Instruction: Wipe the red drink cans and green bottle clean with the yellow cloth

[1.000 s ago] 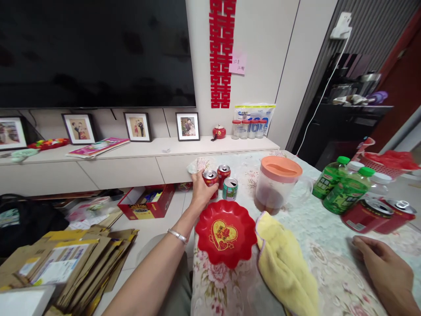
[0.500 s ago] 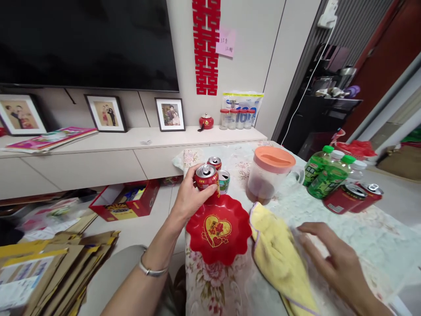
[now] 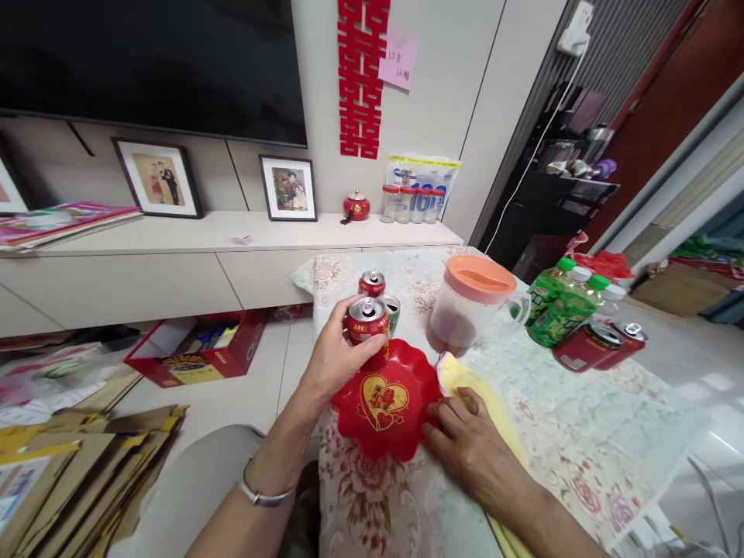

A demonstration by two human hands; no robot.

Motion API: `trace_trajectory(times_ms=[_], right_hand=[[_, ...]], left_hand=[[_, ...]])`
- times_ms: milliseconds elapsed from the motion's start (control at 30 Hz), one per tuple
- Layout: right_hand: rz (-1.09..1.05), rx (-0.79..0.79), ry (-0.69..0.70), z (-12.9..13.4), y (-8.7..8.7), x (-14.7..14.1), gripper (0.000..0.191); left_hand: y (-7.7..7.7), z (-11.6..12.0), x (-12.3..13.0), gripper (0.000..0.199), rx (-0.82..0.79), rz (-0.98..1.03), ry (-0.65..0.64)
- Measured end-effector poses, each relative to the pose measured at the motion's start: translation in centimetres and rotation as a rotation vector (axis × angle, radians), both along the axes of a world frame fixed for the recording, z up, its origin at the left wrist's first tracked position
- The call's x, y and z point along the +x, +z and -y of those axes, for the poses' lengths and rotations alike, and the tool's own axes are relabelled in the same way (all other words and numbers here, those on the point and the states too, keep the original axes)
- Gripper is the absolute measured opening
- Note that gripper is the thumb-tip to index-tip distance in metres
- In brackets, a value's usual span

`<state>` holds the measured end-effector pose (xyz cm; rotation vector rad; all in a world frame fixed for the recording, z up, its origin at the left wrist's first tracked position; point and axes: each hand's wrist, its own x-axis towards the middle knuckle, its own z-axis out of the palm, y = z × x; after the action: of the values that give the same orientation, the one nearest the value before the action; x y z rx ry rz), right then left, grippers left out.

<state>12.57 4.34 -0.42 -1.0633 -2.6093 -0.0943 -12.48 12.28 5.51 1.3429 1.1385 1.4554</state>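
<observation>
Table (image 3: pixel 581 411): one, with a flowered cover; fills the centre and right of the frame.
Red box (image 3: pixel 215 370): one, on the floor at lower left; blue and yellow packets (image 3: pixel 219 338) inside.
Yellow cloth (image 3: pixel 462 375): one, right of centre; partly beneath the right arm.
Pitcher (image 3: pixel 456 314): one, upright, right of centre; orange lid on; dark liquid low inside.
Red dish (image 3: pixel 401 426): one, scalloped, at centre; gold heart print inside.
Bottles (image 3: pixel 561 318): four, at right; two green caps, two white.
Left hand (image 3: pixel 335 355): clamped around one red can (image 3: pixel 369 329), thumb in front; the can's base is hidden.
Right hand (image 3: pixel 470 438): fingers bent at the dish's right edge; cannot tell whether they grip it.
Cans: five; besides the held one, another red can (image 3: pixel 372 284) and a green can (image 3: pixel 394 310) just behind it; two larger red cans (image 3: pixel 575 353) near the bottles.
</observation>
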Motion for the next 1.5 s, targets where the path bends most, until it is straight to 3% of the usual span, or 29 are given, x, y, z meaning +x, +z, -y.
trace_trajectory(times_ms=[167,500,667,833,967,1067,1133,1233,1300,1400,1500], right_hand=[[0.013,0.001,-0.025,0.1,0.2,1.6,0.019],[0.004,0.032,-0.091,-0.9,0.6,2.5,0.024],[-0.045,0.018,-0.330,0.3,0.7,4.6,0.059],[-0.127,-0.081,-0.389,0.7,1.4,7.9,0.045],[-0.101,0.116,-0.548,0.3,3.3,11.3,0.037],[-0.035,0.223,-0.712,0.0,3.9,13.6,0.041],[-0.036,0.110,-0.742,-0.1,3.4,14.6,0.043],[-0.032,-0.182,-0.655,-0.3,2.5,14.9,0.040],[-0.052,-0.224,-0.663,-0.7,2.8,14.5,0.042],[-0.301,-0.168,-0.735,-2.2,4.7,13.6,0.053],[-0.860,-0.268,-0.783,-4.9,6.7,12.8,0.058]], left_hand=[[-1.1,-0.3,0.6,0.065,0.009,-0.072,-0.008],[-0.4,0.2,2.8,0.065,-0.030,-0.081,-0.068],[-0.1,0.3,3.2,0.062,-0.063,-0.083,-0.092],[-0.6,0.1,3.6,0.059,-0.070,-0.137,-0.142],[-0.9,0.2,4.1,0.060,-0.114,-0.162,-0.201],[-0.7,0.5,4.3,0.060,-0.149,-0.207,-0.219],[-0.5,0.6,4.4,0.058,-0.168,-0.232,-0.218],[-0.6,0.6,4.7,0.055,-0.212,-0.256,-0.218],[-1.0,0.6,4.9,0.054,-0.226,-0.280,-0.209],[-2.1,0.5,5.4,0.057,-0.185,-0.297,-0.199],[-3.2,0.4,5.7,0.070,-0.116,-0.290,-0.190]])
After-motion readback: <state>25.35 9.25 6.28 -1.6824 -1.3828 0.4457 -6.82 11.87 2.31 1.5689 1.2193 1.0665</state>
